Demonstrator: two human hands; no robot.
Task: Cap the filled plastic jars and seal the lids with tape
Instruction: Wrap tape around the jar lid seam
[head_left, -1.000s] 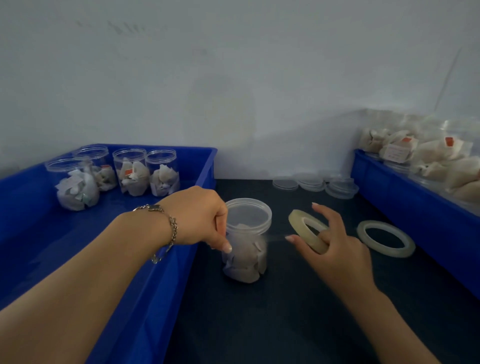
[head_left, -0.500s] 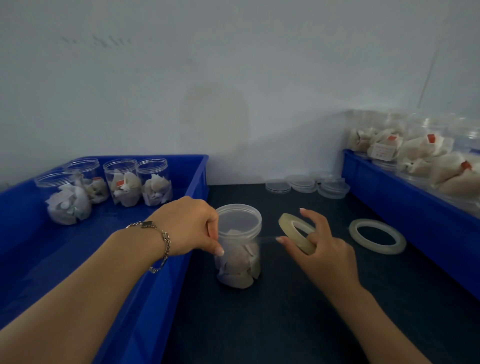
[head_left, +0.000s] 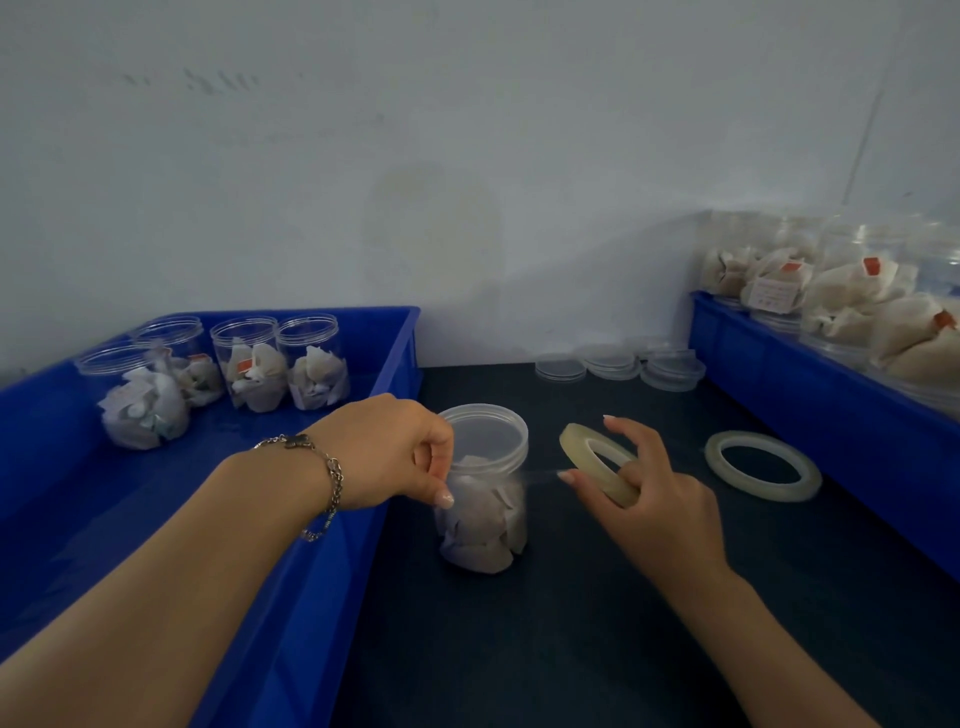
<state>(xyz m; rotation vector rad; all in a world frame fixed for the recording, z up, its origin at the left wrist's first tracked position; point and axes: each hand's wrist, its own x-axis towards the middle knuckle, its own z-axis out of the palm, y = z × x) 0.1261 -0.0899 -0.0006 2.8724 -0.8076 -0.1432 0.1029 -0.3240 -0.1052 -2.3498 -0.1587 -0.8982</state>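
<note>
Spare tape roll (head_left: 762, 465) right of jar (head_left: 485, 488), lids (head_left: 618, 364) behind

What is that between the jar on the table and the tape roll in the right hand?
In the head view, a thin clear strip of tape stretches from the jar to the tape roll; nothing else lies there.

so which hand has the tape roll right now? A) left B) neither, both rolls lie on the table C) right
C: the right hand grips the tape roll beside the capped jar, while the left hand holds the jar at its lid; a second roll lies on the table.
</note>
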